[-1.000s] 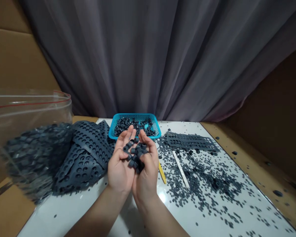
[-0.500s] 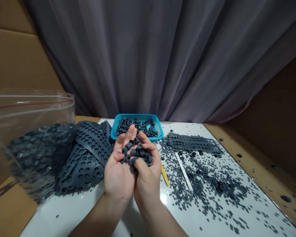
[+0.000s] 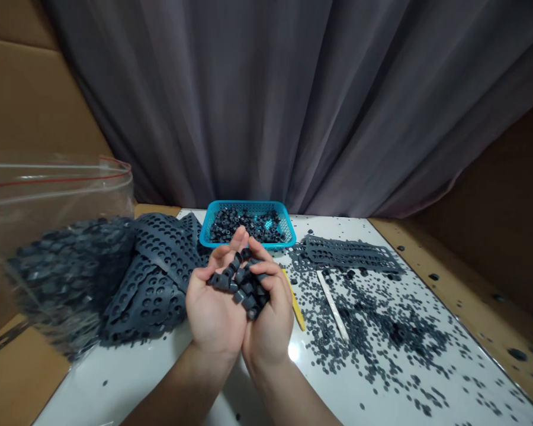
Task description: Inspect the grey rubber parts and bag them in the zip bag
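Two hands (image 3: 215, 316), cupped and pressed together, cradle dark tubes (image 3: 240, 296) (long axes pointing various ways)

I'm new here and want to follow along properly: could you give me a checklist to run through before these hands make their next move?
1. Left hand and right hand cupped side by side: ok.
2. Black pieces lying within the cupped hands: ok, a small heap over palms and fingers.
3. Blue basket upright and open-topped: ok, with similar pieces inside.
4. Yellow stick apart from the right hand: cannot tell; its far end shows right beside it.
5. White table free of loose bits on the right: not ok, dark discs are scattered there.
6. Number of pieces held: cannot tell, they overlap.
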Demonstrator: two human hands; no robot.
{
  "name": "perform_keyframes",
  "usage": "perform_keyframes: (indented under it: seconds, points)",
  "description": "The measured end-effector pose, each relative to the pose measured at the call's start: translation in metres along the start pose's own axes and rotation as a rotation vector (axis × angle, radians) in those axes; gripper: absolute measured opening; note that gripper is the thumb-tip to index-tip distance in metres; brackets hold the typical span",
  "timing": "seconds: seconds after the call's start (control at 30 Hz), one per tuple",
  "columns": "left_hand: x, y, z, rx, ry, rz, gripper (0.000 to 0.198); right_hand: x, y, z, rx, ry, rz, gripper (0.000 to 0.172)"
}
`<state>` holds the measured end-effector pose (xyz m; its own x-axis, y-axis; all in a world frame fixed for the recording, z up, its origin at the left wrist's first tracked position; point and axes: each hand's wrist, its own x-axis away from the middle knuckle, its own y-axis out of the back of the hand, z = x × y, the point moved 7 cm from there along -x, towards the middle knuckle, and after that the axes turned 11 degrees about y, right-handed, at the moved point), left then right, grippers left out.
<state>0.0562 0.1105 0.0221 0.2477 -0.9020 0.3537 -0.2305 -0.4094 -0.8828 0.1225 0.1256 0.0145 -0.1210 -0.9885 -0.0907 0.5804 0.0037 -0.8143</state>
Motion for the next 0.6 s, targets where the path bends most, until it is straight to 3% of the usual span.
perform_keyframes:
  seconds: [0.13, 0.37, 0.6]
  points:
    - [-0.0019, 0.0014, 0.0017, 0.022, 0.024, -0.023, 0.022, 0.0006, 0.0, 0.0014, -0.027, 0.022, -0.001, 0.021]
    - [-0.0019, -0.0009, 0.0008, -0.02, -0.015, 0.035, 0.027, -0.0016, -0.0044, 0.0028, -0.137, -0.025, -0.071, 0.022]
    - [0.0004, -0.0083, -0.0015, -0.082, -0.073, 0.144, 0.029, -0.0018, -0.0027, 0.0031, -0.105, -0.052, -0.101, 0.017]
